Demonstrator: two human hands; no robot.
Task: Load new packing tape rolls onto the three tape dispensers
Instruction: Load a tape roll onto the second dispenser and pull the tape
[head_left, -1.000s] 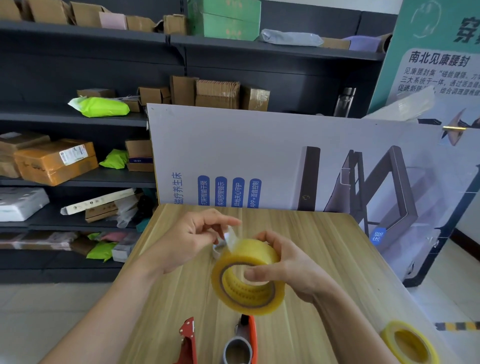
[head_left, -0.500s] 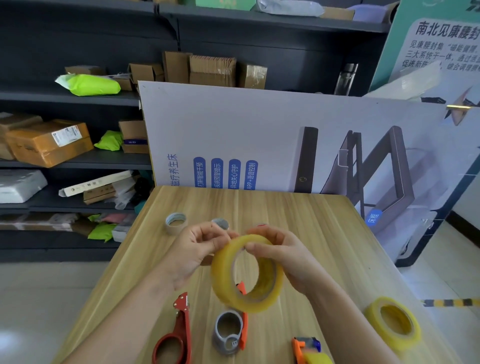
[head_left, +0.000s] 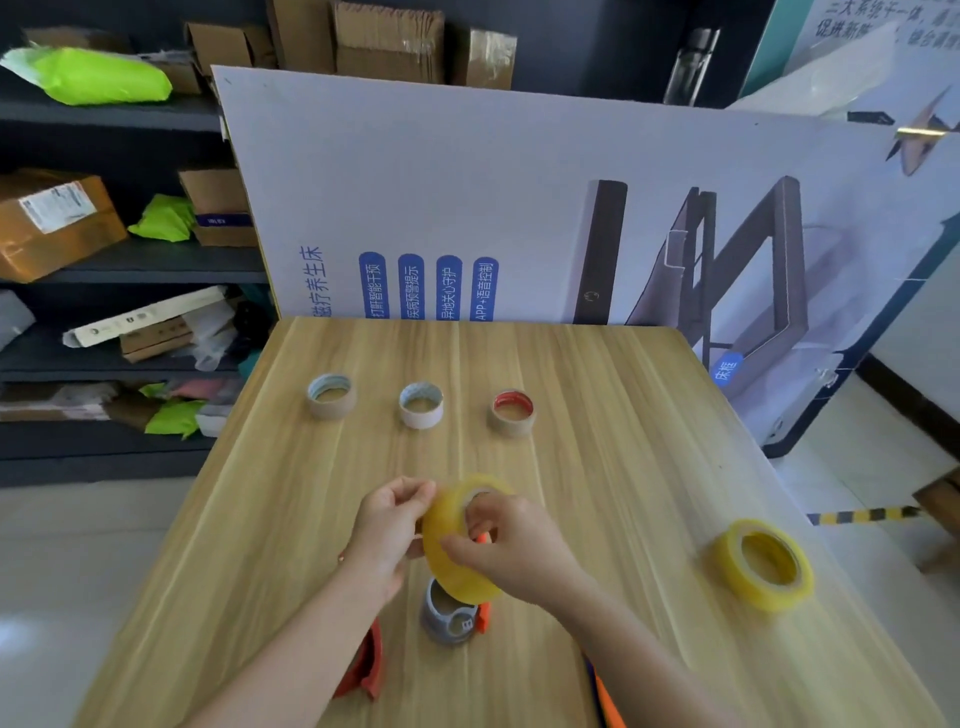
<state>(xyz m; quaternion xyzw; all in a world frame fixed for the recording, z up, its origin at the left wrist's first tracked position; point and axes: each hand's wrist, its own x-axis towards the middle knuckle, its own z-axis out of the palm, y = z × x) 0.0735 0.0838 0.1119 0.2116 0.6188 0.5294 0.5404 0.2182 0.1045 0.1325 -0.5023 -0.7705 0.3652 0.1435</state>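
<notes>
Both hands hold a yellow tape roll (head_left: 457, 551) above the wooden table (head_left: 597, 467). My left hand (head_left: 387, 530) pinches its left rim; my right hand (head_left: 514, 545) grips its right side with fingers through the core. Just below the roll stands a dispenser with a grey spool hub (head_left: 447, 616) and orange frame. A red dispenser handle (head_left: 366, 667) lies partly under my left forearm. An orange dispenser (head_left: 605, 699) peeks out beneath my right forearm. A second yellow tape roll (head_left: 761, 564) lies flat at the right.
Three empty cardboard tape cores (head_left: 331, 396) (head_left: 421, 404) (head_left: 512, 412) stand in a row across the table's far half. A large printed board (head_left: 519, 197) leans behind the table's far edge. Dark shelves (head_left: 130, 260) with boxes and bags fill the left.
The view tilted down, showing the three cores. Both hands lowered the yellow roll toward the grey-hubbed dispenser and turned it more edge-on.
</notes>
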